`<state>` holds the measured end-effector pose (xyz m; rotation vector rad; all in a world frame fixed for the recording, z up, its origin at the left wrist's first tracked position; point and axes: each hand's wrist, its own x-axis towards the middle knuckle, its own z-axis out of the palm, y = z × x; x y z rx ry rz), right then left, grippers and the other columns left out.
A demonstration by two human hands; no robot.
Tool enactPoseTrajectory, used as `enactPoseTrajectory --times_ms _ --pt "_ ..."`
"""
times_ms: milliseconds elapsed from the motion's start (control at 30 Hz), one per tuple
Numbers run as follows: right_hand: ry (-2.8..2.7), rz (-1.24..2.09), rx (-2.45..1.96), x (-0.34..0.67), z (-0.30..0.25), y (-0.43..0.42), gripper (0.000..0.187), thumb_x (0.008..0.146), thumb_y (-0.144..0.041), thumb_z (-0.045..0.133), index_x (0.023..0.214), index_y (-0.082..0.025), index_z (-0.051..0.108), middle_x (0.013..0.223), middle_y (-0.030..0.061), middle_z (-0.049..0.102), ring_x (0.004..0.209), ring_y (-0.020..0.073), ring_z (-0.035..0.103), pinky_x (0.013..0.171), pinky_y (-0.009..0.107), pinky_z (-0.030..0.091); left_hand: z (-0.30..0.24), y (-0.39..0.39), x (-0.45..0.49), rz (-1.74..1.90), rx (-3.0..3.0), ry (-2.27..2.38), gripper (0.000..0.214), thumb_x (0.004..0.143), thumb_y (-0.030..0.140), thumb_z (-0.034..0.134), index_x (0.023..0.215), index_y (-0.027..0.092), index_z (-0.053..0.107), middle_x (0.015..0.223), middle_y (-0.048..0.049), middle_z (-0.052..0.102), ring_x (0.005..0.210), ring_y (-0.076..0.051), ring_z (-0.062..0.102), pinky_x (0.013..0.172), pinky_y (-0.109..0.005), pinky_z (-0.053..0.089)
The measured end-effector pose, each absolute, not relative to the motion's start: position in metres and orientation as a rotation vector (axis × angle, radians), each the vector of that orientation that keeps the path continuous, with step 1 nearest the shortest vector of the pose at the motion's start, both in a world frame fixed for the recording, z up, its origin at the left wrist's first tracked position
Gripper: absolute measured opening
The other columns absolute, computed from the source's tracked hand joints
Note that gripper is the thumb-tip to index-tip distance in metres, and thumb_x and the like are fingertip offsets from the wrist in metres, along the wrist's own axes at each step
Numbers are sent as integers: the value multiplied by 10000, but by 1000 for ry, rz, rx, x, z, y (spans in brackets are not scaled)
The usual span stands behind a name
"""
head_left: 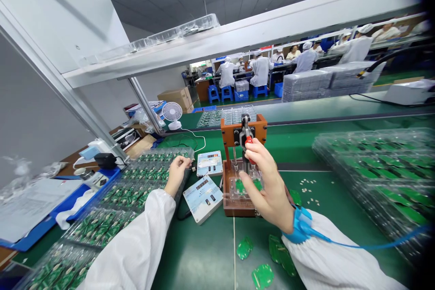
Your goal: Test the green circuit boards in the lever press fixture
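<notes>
My right hand (pixel 270 190) has its fingers against the red handle (pixel 249 140) of a toggle clamp, with the thumb held apart lower down. The clamp (pixel 245 122) is mounted on a brown test fixture (pixel 239 210), where green circuit boards (pixel 240 186) lie under a clear plate. Over the right edge of a tray of boards (pixel 127 195), my left hand (pixel 176 174) has thumb and fingertips pinched together. Whatever is between them is too small to make out. Two white meter boxes with digital displays, a nearer one (pixel 204 201) and a farther one (pixel 209 164), stand between the hands.
Loose green boards (pixel 263 276) lie on the green bench in front of the fixture. Small pale pieces (pixel 308 190) are scattered to its right, beside stacked trays of boards (pixel 377 158). A small fan (pixel 172 113) stands behind. A blue wrist strap cord (pixel 360 247) trails right.
</notes>
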<state>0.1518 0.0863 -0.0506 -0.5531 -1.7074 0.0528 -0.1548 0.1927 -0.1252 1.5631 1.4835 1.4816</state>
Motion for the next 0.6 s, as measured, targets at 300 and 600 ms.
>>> enactPoseTrajectory --times_ms 300,600 --pt "-1697 49 -568 151 -52 86 651 958 -70 536 1537 -311 363 1532 81 473 1507 322 349 1207 596 400 -122 191 -153 1462 1456 1409 539 676 709 749 736 189 619 690 -45 676 672 -195 639 685 -322 524" --pt "-1698 68 -546 152 -52 85 675 941 -20 544 1539 -282 370 1535 75 455 1521 280 320 1250 522 351 -120 191 -151 1462 1454 1371 498 709 649 750 817 170 674 526 35 521 517 -133 497 555 -263 426"
